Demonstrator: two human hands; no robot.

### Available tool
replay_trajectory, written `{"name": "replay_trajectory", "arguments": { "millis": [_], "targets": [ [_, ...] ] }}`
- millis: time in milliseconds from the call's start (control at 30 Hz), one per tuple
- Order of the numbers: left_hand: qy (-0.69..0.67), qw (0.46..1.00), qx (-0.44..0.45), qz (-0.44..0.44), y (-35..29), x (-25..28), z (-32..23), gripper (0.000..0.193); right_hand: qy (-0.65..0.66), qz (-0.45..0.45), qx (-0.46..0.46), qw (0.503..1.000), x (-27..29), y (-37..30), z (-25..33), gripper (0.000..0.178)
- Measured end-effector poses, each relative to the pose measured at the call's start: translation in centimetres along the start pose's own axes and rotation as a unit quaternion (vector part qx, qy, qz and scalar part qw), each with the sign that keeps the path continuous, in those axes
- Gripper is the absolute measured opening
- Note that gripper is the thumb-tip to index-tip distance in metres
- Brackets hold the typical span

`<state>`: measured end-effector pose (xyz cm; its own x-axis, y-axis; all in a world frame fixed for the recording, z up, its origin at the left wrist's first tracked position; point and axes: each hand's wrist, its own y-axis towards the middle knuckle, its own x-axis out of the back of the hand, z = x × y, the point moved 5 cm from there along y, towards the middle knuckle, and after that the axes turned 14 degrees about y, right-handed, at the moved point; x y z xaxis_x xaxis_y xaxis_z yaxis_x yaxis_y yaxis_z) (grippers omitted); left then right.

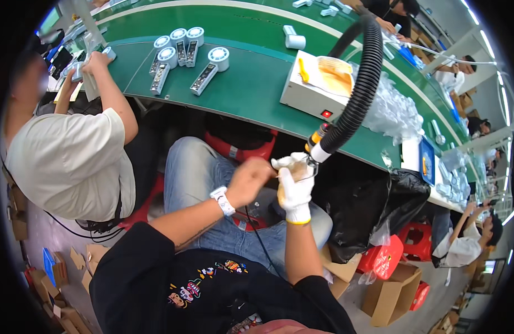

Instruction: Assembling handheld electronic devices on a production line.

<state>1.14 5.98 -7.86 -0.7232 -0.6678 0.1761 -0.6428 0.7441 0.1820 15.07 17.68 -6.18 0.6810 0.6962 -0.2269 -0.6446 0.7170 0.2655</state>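
My right hand (pixel 297 186) wears a white knit glove with a yellow cuff edge. Its fingers are curled up around something brownish that I cannot make out. From the left, my bare left hand (pixel 251 181) reaches to the glove, its fingers bent together and slightly blurred at the fingertips. Whatever those fingers pinch is too small to name. A white watch (pixel 222 201) is on my left wrist. Just above the glove ends a black corrugated hose (pixel 361 92) with a white cuff (pixel 322 153), beside a yellow-and-black fitting (pixel 316 137).
Several pale-blue round-headed devices with opened handles (pixel 204 78) lie on the green table (pixel 245 94). A white box with a red switch (pixel 315 89) carries a yellow tool (pixel 303 70). Clear plastic bags (pixel 393 108) lie beside it. A co-worker (pixel 73 156) sits at the left.
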Motion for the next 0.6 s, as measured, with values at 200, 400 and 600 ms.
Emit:
{"name": "replay_trajectory", "arguments": {
  "millis": [200, 400, 600],
  "targets": [
    [0.605, 0.731, -0.119, -0.293, 12.8, 14.5, -6.4, 0.042, 0.025, 0.056, -0.091, 0.994, -2.5, 0.6, 1.7, 0.060],
    [0.336, 0.929, 0.003, -0.153, 16.1, 15.1, -1.2, 0.036, 0.555, 0.027, -0.326, 0.765, -1.2, -0.2, -1.1, 0.064],
    [-0.411, 0.898, 0.155, -0.018, 6.2, -1.0, -3.0, 0.030, 0.039, 0.028, -0.194, 0.980, -0.8, -2.7, 1.3, 0.074]
  ]
}}
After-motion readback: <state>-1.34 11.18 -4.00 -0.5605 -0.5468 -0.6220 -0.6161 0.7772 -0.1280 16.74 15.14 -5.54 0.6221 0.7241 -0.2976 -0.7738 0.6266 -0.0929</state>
